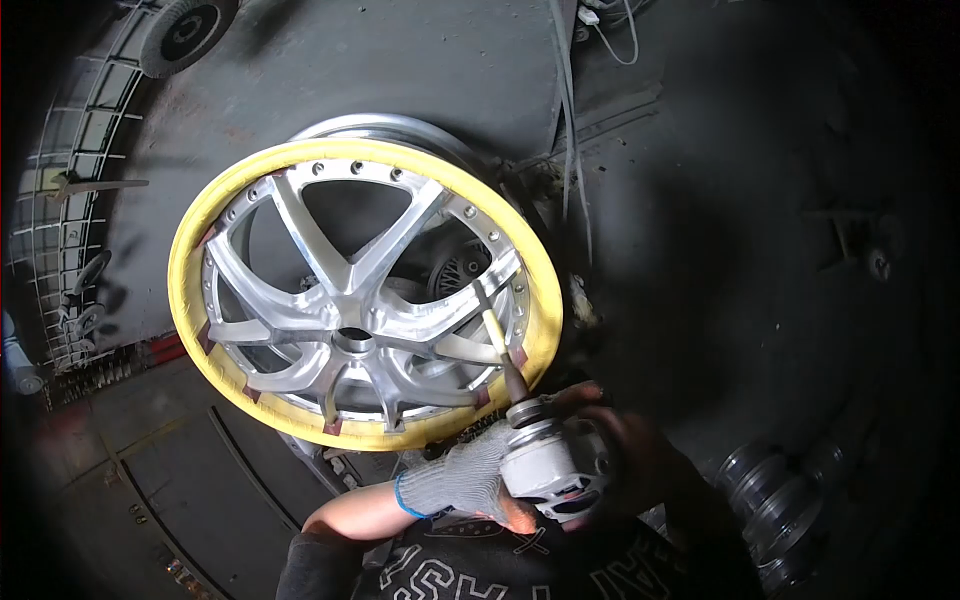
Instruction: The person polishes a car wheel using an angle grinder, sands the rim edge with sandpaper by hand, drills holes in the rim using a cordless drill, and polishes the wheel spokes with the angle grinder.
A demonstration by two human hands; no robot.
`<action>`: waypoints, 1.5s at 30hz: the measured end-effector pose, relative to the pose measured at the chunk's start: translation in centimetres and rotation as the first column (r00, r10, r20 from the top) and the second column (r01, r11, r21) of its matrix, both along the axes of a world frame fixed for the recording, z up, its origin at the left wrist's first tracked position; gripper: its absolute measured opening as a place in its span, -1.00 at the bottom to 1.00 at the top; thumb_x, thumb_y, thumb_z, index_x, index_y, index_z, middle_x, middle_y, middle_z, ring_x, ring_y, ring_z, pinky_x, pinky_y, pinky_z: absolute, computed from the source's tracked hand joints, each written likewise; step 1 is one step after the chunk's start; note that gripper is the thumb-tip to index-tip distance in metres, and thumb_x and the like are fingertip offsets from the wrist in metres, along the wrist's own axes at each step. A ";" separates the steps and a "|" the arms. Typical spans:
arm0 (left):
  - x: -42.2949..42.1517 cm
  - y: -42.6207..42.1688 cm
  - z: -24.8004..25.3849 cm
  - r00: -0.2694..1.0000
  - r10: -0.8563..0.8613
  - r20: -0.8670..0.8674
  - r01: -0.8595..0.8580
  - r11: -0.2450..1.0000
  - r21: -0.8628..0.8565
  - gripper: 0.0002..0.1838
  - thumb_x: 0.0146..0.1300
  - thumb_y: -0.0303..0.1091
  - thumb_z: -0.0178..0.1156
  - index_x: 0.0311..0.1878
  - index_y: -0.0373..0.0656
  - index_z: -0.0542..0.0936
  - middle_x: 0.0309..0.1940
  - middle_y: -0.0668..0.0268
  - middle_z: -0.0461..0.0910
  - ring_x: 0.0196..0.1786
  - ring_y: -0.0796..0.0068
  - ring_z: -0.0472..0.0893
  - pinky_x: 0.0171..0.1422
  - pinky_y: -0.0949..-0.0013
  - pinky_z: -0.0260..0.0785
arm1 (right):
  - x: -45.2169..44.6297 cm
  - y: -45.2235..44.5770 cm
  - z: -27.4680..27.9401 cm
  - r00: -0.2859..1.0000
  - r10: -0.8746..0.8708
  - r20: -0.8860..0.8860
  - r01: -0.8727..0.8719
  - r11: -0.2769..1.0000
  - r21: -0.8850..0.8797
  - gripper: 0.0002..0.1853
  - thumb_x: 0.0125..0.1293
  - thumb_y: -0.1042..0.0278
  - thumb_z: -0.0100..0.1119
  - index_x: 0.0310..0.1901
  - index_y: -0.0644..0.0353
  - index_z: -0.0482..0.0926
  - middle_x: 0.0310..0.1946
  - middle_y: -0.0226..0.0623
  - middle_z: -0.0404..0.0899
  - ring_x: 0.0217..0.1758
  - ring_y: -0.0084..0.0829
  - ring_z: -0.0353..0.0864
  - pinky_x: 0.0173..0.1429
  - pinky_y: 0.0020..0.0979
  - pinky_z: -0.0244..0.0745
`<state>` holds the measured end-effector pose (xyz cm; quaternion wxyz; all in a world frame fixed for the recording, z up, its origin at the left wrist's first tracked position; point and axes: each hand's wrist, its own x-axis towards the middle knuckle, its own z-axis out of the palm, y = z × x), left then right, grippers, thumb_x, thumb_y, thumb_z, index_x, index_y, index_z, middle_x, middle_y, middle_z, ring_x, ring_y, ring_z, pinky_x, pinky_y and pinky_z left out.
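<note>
Left hand (465,475), gloved, grips a power tool (552,468); right hand (625,440) beside it, too shadowed to tell its grip. Wheel (345,305) just ahead, tool's rod (494,328) over a spoke, contact unclear. Rim's yellow covering (185,270) on, spokes bright; probably mid-job, remainder unreadable. No containers identifiable.

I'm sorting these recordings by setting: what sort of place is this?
Likely a workshop where wheels are refinished: a bare metal wheel edged in yellow, a handheld power tool reaching over it, and, at the dim lower right, what look like more wheels.
</note>
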<state>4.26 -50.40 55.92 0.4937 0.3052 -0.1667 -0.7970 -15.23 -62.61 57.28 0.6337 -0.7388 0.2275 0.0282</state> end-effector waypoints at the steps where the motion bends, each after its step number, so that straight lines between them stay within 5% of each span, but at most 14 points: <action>1: 0.2 0.4 -0.4 0.989 -0.120 0.089 0.113 0.990 0.081 0.11 -0.29 -0.17 0.66 0.34 -0.28 0.22 0.06 0.27 0.50 0.09 0.50 0.47 0.22 0.38 0.33 | -0.2 0.0 -0.4 1.000 0.000 -0.001 0.000 1.000 0.002 0.02 -0.34 -0.09 0.61 0.19 0.24 0.35 -0.01 -0.04 0.57 0.00 -0.05 0.64 0.08 -0.17 0.54; 4: 0.6 -0.3 -0.4 0.905 -0.360 0.227 0.304 0.920 0.249 0.10 -0.40 -0.12 0.68 0.28 -0.25 0.30 0.05 0.26 0.51 0.10 0.45 0.47 0.26 0.33 0.31 | -1.0 0.7 -2.6 0.993 -0.083 0.084 0.062 0.971 0.230 0.06 -0.35 -0.12 0.62 0.18 0.34 0.34 -0.03 -0.06 0.54 0.06 -0.15 0.58 0.13 -0.27 0.46; 7: -0.2 -0.1 -2.8 0.928 -0.063 0.366 0.127 0.980 -0.151 -0.52 0.07 -0.35 0.43 0.04 -0.23 0.48 -0.44 0.40 0.56 -0.46 0.70 0.50 -0.38 0.56 0.39 | -1.2 1.5 -3.7 0.971 -0.224 0.088 0.193 0.942 0.274 0.05 -0.25 -0.14 0.56 0.21 0.37 0.30 0.02 -0.05 0.49 0.09 -0.20 0.54 0.15 -0.28 0.42; 9: -0.1 -0.5 -2.9 0.989 -0.144 0.035 0.139 0.982 0.129 -0.63 0.09 -0.32 0.41 -0.08 -0.19 0.52 -0.56 0.44 0.53 -0.57 0.73 0.47 -0.49 0.60 0.32 | -1.5 1.4 -4.1 0.965 -0.261 -0.001 0.251 0.929 0.271 0.04 -0.18 -0.16 0.50 0.24 0.40 0.27 0.07 -0.02 0.47 0.10 -0.21 0.53 0.15 -0.27 0.42; 11: 0.0 -2.4 -1.3 0.905 -0.160 0.395 0.164 0.986 0.023 -0.69 0.10 -0.29 0.41 -0.18 -0.16 0.51 -0.61 0.48 0.52 -0.64 0.76 0.45 -0.57 0.65 0.26 | -1.4 1.4 -4.9 0.953 -0.300 0.054 0.281 0.934 0.220 -0.05 -0.20 -0.03 0.48 0.21 0.33 0.30 -0.02 -0.05 0.53 0.04 -0.22 0.59 0.07 -0.28 0.46; 13: 0.2 -3.0 -1.3 0.929 -0.290 0.230 0.270 0.956 0.114 -0.45 0.00 -0.43 0.45 0.07 -0.24 0.44 -0.51 0.33 0.51 -0.59 0.64 0.46 -0.61 0.57 0.24 | -1.2 1.3 -5.3 0.936 -0.335 0.110 0.314 0.934 0.171 -0.13 -0.22 0.11 0.45 0.19 0.25 0.32 -0.11 -0.08 0.60 -0.03 -0.23 0.65 0.00 -0.29 0.51; 18: -0.4 -3.5 -2.3 0.914 -0.145 0.378 0.183 0.981 -0.065 -0.54 0.11 -0.48 0.35 0.08 -0.26 0.44 -0.45 0.29 0.53 -0.55 0.59 0.50 -0.59 0.52 0.29 | -1.3 1.2 -5.7 0.923 -0.366 0.117 0.348 0.925 0.154 -0.19 -0.18 0.17 0.40 0.17 0.27 0.34 -0.09 -0.12 0.59 -0.04 -0.28 0.64 0.01 -0.31 0.50; 21: -0.5 -4.2 -1.8 0.991 -0.120 0.065 0.106 0.978 0.178 -0.75 0.09 -0.27 0.39 -0.28 -0.15 0.54 -0.69 0.47 0.50 -0.72 0.74 0.46 -0.67 0.63 0.22 | -1.6 1.3 -6.2 0.919 -0.381 0.101 0.362 0.918 0.161 -0.23 -0.17 0.20 0.38 0.16 0.26 0.35 -0.09 -0.12 0.58 -0.04 -0.30 0.63 0.02 -0.32 0.49; 23: -0.6 -3.9 -1.9 0.944 -0.118 0.307 0.097 0.992 0.082 -0.74 0.09 -0.25 0.40 -0.26 -0.14 0.55 -0.70 0.47 0.51 -0.73 0.73 0.46 -0.69 0.64 0.23 | -1.3 0.8 -5.8 0.924 -0.373 0.087 0.350 0.914 0.206 -0.23 -0.17 0.20 0.38 0.16 0.25 0.35 -0.10 -0.12 0.59 -0.05 -0.30 0.64 0.01 -0.32 0.50; 28: 0.0 -3.4 -1.3 0.914 -0.218 0.343 0.199 0.976 0.091 -0.72 0.08 -0.21 0.42 -0.27 -0.14 0.57 -0.71 0.46 0.52 -0.76 0.73 0.44 -0.71 0.64 0.23 | -0.4 0.5 -4.9 0.888 -0.441 0.131 0.375 0.858 0.351 -0.23 -0.18 0.22 0.38 0.15 0.25 0.36 -0.13 -0.14 0.60 -0.07 -0.31 0.65 -0.01 -0.33 0.50; 36: -0.5 -4.6 -2.0 0.893 -0.172 0.416 0.188 0.982 0.002 -0.71 0.06 -0.25 0.42 -0.23 -0.15 0.56 -0.69 0.44 0.53 -0.75 0.72 0.45 -0.68 0.63 0.25 | -0.4 -0.2 -4.7 0.932 -0.344 0.113 0.321 0.929 0.182 -0.29 -0.12 0.29 0.36 0.14 0.28 0.35 -0.15 -0.11 0.62 -0.11 -0.33 0.67 -0.06 -0.34 0.52; 39: -1.0 -4.8 -2.5 0.882 0.158 0.443 -0.064 0.974 -0.219 -0.63 0.02 -0.22 0.44 -0.17 -0.15 0.56 -0.63 0.39 0.56 -0.68 0.63 0.51 -0.58 0.55 0.34 | -0.5 0.2 -5.5 0.891 -0.420 0.170 0.367 0.890 0.272 -0.31 -0.09 0.30 0.35 0.14 0.28 0.36 -0.16 -0.10 0.63 -0.11 -0.33 0.68 -0.07 -0.34 0.52; 42: 0.3 -4.8 -0.8 0.889 -0.300 0.346 0.252 0.951 0.177 -0.56 -0.03 -0.16 0.46 -0.14 -0.17 0.56 -0.55 0.34 0.59 -0.55 0.52 0.58 -0.41 0.45 0.43 | -0.7 -0.2 -5.1 0.939 -0.328 0.102 0.296 0.923 0.246 -0.31 -0.08 0.29 0.36 0.15 0.28 0.36 -0.15 -0.13 0.63 -0.11 -0.35 0.67 -0.05 -0.34 0.51; 45: -0.3 -4.3 -1.6 0.824 -0.033 0.565 0.112 0.988 -0.106 -0.53 -0.05 -0.11 0.46 -0.13 -0.17 0.55 -0.51 0.32 0.59 -0.46 0.46 0.61 -0.27 0.39 0.45 | -0.7 -0.4 -4.8 0.948 -0.310 0.068 0.277 0.913 0.300 -0.31 -0.06 0.27 0.37 0.15 0.28 0.36 -0.14 -0.12 0.62 -0.08 -0.34 0.66 -0.02 -0.34 0.51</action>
